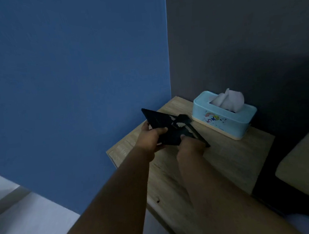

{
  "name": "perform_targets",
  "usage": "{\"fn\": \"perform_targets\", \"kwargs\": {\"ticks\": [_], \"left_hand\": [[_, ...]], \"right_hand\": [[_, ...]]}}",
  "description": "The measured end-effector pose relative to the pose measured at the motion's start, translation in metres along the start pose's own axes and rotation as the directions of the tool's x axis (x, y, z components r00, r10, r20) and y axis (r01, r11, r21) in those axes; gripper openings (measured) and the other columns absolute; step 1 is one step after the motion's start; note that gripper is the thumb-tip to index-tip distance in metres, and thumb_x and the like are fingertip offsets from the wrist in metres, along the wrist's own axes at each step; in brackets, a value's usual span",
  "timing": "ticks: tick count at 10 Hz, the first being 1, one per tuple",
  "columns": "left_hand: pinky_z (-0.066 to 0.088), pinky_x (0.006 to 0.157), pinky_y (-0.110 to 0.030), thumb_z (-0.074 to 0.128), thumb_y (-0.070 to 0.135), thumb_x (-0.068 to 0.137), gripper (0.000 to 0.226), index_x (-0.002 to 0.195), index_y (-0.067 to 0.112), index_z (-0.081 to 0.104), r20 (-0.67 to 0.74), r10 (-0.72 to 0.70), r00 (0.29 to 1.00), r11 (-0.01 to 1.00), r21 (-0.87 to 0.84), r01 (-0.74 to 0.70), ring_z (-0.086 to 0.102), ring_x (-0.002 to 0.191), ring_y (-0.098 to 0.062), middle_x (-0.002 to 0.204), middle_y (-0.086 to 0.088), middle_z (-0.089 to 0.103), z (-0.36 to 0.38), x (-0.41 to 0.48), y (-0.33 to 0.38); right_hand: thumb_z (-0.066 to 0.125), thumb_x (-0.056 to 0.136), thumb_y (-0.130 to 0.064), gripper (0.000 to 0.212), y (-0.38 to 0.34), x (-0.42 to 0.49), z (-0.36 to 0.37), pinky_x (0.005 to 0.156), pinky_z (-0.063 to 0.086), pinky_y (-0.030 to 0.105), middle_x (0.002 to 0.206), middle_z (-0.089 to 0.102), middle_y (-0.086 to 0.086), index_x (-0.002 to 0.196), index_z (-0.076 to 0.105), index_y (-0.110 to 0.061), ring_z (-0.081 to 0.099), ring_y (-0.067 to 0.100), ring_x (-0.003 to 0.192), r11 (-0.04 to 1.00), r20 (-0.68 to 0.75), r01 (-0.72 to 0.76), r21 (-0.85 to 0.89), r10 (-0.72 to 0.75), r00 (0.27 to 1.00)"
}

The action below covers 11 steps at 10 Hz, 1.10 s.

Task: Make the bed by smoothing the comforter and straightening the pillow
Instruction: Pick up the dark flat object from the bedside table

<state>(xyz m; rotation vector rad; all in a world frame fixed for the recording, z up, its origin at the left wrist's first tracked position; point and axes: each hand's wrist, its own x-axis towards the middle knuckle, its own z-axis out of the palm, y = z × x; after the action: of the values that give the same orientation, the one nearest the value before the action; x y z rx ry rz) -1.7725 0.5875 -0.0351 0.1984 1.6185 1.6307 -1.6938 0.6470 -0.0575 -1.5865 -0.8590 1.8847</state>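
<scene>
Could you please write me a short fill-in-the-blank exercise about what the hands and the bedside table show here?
1. Both hands, left and right, hold one flat object whose colour is ____.
2. The light blue tissue box stands on a wooden ____.
3. A white ____ sticks out of the box's top slot.
4. The wall to the left of the corner is painted ____.

Missing words: black; table; tissue; blue

Wooden nightstand (227,159) in the corner between blue wall (73,77) and grey wall (245,35), bearing a light-blue tissue box (224,118) with tissue (228,100) protruding at its rear, near a black folding stand (171,130) over its front-left.
</scene>
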Motion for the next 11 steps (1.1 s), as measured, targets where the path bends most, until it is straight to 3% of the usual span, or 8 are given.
{"fn": "perform_targets", "kwargs": {"ticks": [1,2,3,5,7,8,9,11], "left_hand": [[0.056,0.077,-0.039,0.049,-0.004,0.092,0.057,0.140,0.023,0.036,-0.006,0.010,1.000,1.000,0.011,-0.010,0.063,0.090,-0.024,0.106,-0.006,0.062,-0.004,-0.001,0.003],[0.056,0.069,-0.034,0.049,-0.002,0.094,0.047,0.136,0.015,0.036,-0.054,0.029,0.998,0.999,0.047,-0.027,0.061,0.083,-0.020,0.109,-0.009,0.058,-0.011,0.002,0.008],[0.054,0.060,-0.028,0.049,0.002,0.096,0.044,0.136,0.014,0.036,-0.063,0.071,0.995,0.990,0.130,-0.062,0.059,0.080,-0.015,0.110,-0.008,0.053,-0.017,0.002,0.014],[0.051,0.061,-0.028,0.043,0.002,0.099,0.040,0.136,0.015,0.043,-0.063,0.158,0.985,0.968,0.209,-0.142,0.057,0.078,-0.015,0.116,-0.012,0.055,-0.032,0.004,0.030],[0.051,0.064,-0.028,0.042,0.002,0.099,0.038,0.133,0.015,0.051,-0.034,0.197,0.980,0.936,0.304,-0.177,0.058,0.074,-0.015,0.107,-0.009,0.060,-0.047,0.002,0.041],[0.051,0.061,-0.025,0.041,0.001,0.099,0.038,0.131,0.016,0.054,0.014,0.198,0.980,0.930,0.314,-0.193,0.058,0.072,-0.013,0.094,-0.003,0.062,-0.052,-0.001,0.047],[0.049,0.065,-0.026,0.040,0.002,0.099,0.039,0.132,0.018,0.055,0.050,0.195,0.980,0.923,0.327,-0.201,0.060,0.075,-0.014,0.099,-0.004,0.064,-0.056,-0.003,0.052],[0.055,0.064,-0.021,0.041,0.000,0.099,0.040,0.132,0.017,0.056,0.090,0.195,0.977,0.911,0.353,-0.214,0.064,0.082,-0.012,0.111,-0.006,0.065,-0.059,-0.008,0.055]], "right_hand": [[0.069,0.085,-0.016,0.055,0.002,0.008,0.011,0.094,0.052,0.046,0.130,0.054,0.022,0.132,0.044,-0.002,0.057,0.037,0.117,0.994,0.047,-0.017,-0.106,0.022,0.999],[0.063,0.089,-0.031,0.061,-0.005,0.012,0.013,0.099,0.045,0.043,0.139,0.047,0.022,0.138,0.040,-0.003,0.049,0.036,0.125,0.908,0.042,0.031,-0.419,-0.015,0.999],[0.057,0.092,-0.042,0.068,-0.012,0.011,0.008,0.098,0.043,0.042,0.141,0.045,0.019,0.144,0.032,-0.006,0.048,0.035,0.125,0.755,0.025,0.033,-0.655,-0.022,0.999],[0.047,0.098,-0.035,0.046,-0.013,0.013,0.002,0.081,0.048,0.036,0.127,0.057,0.018,0.134,0.047,-0.006,0.058,0.032,0.112,0.347,0.135,0.214,-0.913,-0.239,0.962],[0.056,0.090,-0.013,0.040,-0.018,0.021,-0.002,0.085,0.049,0.037,0.126,0.054,0.017,0.129,0.047,-0.008,0.054,0.033,0.113,0.067,0.398,0.511,-0.857,-0.545,0.738],[0.056,0.088,-0.007,0.049,-0.019,0.024,-0.004,0.095,0.044,0.037,0.134,0.046,0.013,0.135,0.043,-0.010,0.047,0.029,0.119,-0.147,0.578,0.611,-0.778,-0.550,0.603],[0.053,0.087,-0.003,0.053,-0.019,0.020,-0.004,0.101,0.041,0.036,0.141,0.043,0.010,0.138,0.039,-0.010,0.042,0.028,0.125,-0.332,0.692,0.624,-0.707,-0.508,0.513],[0.057,0.085,-0.011,0.050,-0.018,0.012,-0.005,0.097,0.038,0.035,0.130,0.050,0.010,0.132,0.040,-0.013,0.044,0.027,0.121,-0.533,0.769,0.555,-0.639,-0.422,0.480]]}}
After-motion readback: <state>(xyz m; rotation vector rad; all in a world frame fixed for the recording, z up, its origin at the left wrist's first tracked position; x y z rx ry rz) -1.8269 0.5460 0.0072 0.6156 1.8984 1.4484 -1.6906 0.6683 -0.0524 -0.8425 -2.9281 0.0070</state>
